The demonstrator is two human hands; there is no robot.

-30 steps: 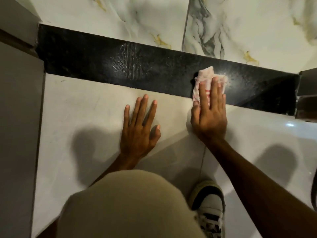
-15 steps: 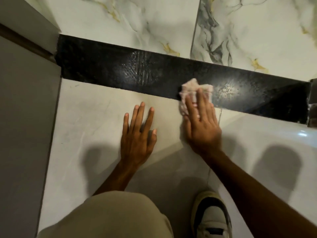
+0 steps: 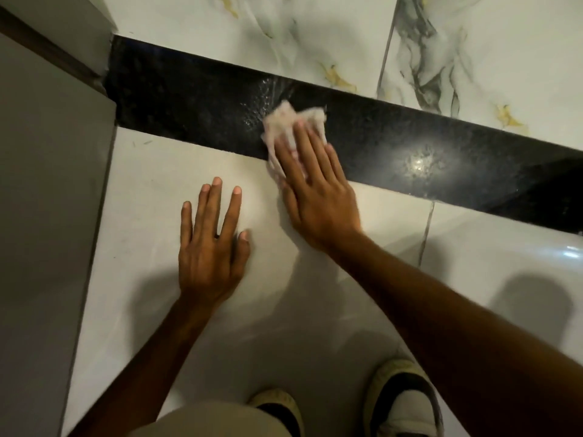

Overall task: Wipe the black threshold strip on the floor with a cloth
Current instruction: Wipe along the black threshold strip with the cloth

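Note:
The black threshold strip (image 3: 176,99) runs across the floor from upper left to right, glossy with wet streaks near its middle. A crumpled white-and-pink cloth (image 3: 285,121) lies on the strip's near half. My right hand (image 3: 315,190) presses flat on the cloth, fingers on it and palm over the white tile. Only the cloth's far edge and left side show past the fingers. My left hand (image 3: 209,244) rests flat on the white tile below the strip, fingers spread, holding nothing.
A grey door or wall panel (image 3: 47,216) bounds the left side. Marbled tiles (image 3: 473,58) lie beyond the strip. Two sneakers (image 3: 407,402) and a beige-clad knee (image 3: 214,421) sit at the bottom edge.
My right hand has slid the cloth leftward along the strip, from the bright wet spot toward the streaked middle. The left hand stays planted on the tile.

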